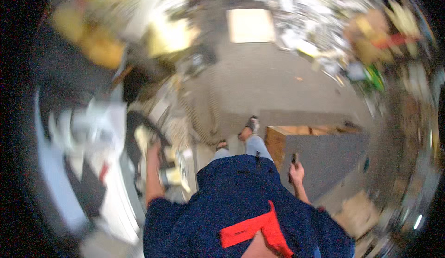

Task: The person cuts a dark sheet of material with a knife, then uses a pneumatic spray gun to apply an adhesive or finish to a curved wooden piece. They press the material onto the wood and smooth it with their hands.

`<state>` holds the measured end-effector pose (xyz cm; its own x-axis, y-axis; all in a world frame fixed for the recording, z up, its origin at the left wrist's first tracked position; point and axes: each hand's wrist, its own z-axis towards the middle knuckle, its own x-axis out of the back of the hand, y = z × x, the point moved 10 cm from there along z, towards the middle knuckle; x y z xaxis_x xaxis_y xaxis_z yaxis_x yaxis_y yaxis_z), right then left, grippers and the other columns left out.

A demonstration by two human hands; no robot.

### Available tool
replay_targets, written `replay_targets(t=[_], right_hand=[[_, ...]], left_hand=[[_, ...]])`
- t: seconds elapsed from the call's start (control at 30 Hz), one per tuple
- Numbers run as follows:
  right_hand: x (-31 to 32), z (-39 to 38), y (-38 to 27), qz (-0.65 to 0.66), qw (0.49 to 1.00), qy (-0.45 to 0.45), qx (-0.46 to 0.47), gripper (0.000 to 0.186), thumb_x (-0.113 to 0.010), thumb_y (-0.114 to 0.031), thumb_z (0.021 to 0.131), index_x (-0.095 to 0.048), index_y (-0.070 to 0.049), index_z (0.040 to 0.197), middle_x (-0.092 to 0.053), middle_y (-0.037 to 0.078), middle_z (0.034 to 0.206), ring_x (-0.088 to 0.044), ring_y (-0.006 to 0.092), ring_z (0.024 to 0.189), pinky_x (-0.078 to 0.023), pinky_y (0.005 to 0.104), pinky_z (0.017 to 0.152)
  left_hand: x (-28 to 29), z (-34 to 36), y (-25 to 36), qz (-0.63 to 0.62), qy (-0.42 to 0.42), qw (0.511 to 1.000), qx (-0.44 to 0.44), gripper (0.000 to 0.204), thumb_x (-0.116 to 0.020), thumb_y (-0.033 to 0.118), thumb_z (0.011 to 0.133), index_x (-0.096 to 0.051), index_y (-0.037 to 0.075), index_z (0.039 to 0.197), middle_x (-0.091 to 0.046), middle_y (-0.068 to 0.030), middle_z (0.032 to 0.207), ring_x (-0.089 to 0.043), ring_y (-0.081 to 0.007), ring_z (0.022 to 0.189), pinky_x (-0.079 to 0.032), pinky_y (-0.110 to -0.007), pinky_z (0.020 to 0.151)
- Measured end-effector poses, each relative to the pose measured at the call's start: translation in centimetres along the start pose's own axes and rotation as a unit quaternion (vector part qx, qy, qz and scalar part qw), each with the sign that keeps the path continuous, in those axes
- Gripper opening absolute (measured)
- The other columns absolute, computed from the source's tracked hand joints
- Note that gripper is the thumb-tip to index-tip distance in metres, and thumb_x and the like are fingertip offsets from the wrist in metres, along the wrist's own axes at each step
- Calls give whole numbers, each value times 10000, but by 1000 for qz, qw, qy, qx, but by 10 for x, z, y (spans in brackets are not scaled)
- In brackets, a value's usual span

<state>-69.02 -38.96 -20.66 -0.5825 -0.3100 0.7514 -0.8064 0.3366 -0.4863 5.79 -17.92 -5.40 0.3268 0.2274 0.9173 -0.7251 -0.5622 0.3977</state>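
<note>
At the cluttered bench on the left | left hand (153,152) reaches among blurred pale objects (172,163), grip cannot be told | centre: blue shirt, feet on grey floor (269,81) | right hand (296,170) closed around a small dark tool (294,158), beside a grey-sided wooden box (324,153)

Matt grey concrete floor (273,81), rough and dusty, with a pale sheet of board (250,25) lying flat at the far end. Bare wood on the open crate (296,135) to the right, its near side faced in dull grey. Soft dark-blue cloth shirt (232,197) with a bright red fabric patch (252,228). Small dark tool (294,158), likely plastic, in the right hand (296,170).
</note>
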Motion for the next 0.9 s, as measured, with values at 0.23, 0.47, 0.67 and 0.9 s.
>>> replay_targets(t=[0.23,0.47,0.67,0.9], right_hand=[[84,83,-67,6,997,66,37,282,-608,-261,877,-597,12,947,-647,302,938,-629,493,914,-505,524,776],[211,88,-7,17,954,246,-174,291,-677,-275,882,-600,-29,1017,-688,238,963,-659,448,930,-527,505,790],[174,-44,69,-15,863,267,-428,412,-672,-364,867,-621,7,1038,-702,199,828,-700,382,842,-531,468,775],[5,-148,-20,139,730,264,-614,503,-805,-373,758,-663,18,1041,-705,188,875,-714,300,712,-568,420,614]], left_hand=[[-182,-23,101,-80,-387,913,105,495,-680,192,916,-549,32,1365,-652,-136,1213,-609,-248,1102,-521,-399,903],[-199,96,189,-76,-483,866,107,469,-652,226,935,-553,24,1347,-652,-138,1197,-613,-241,1049,-518,-388,870],[-205,224,221,-95,-490,857,125,453,-628,255,952,-556,17,1330,-651,-140,1184,-617,-236,1003,-516,-379,841],[-194,352,193,-128,-450,855,223,442,-599,288,971,-560,9,1311,-651,-143,1169,-621,-229,950,-514,-368,807]])
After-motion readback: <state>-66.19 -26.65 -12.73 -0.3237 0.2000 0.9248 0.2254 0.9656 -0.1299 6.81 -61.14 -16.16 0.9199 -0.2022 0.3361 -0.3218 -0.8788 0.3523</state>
